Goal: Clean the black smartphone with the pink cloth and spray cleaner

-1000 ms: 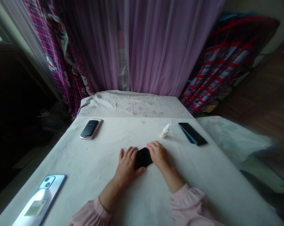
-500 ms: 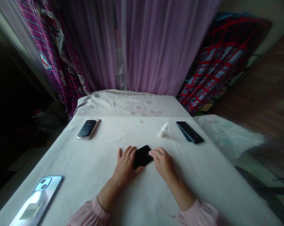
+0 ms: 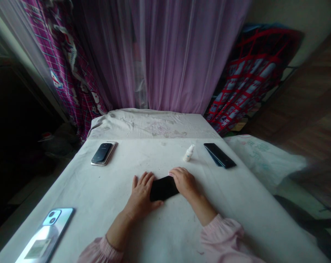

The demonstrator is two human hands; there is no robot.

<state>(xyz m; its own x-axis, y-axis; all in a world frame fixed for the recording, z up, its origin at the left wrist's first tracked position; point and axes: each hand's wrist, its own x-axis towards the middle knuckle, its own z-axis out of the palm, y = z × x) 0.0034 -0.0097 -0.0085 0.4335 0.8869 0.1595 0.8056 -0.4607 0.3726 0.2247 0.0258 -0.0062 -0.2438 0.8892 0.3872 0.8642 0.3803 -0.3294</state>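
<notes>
A black smartphone (image 3: 163,188) lies on the white cloth in front of me, its dark face up. My left hand (image 3: 141,192) grips its left end, with the fingers at the far side and the thumb by the near edge. At the phone's right end is my right hand (image 3: 184,181), closed, its fingertips pinching a small pale pink-white piece (image 3: 170,174) against the far right corner. Most of that piece is hidden, so its material is unclear. Beyond the right hand stands a small white spray bottle (image 3: 188,153).
Two stacked phones (image 3: 102,152) lie at the back left, and two more dark phones (image 3: 220,155) overlap at the right. A shiny light-blue phone (image 3: 49,233) rests near left. Purple curtains (image 3: 176,54) hang behind the table; a plastic bag (image 3: 260,155) sits beside its right edge.
My right hand has moved slightly left and up along the phone's far right edge. The phone has turned a little, lying more level across the view, and shifted slightly left with my left hand.
</notes>
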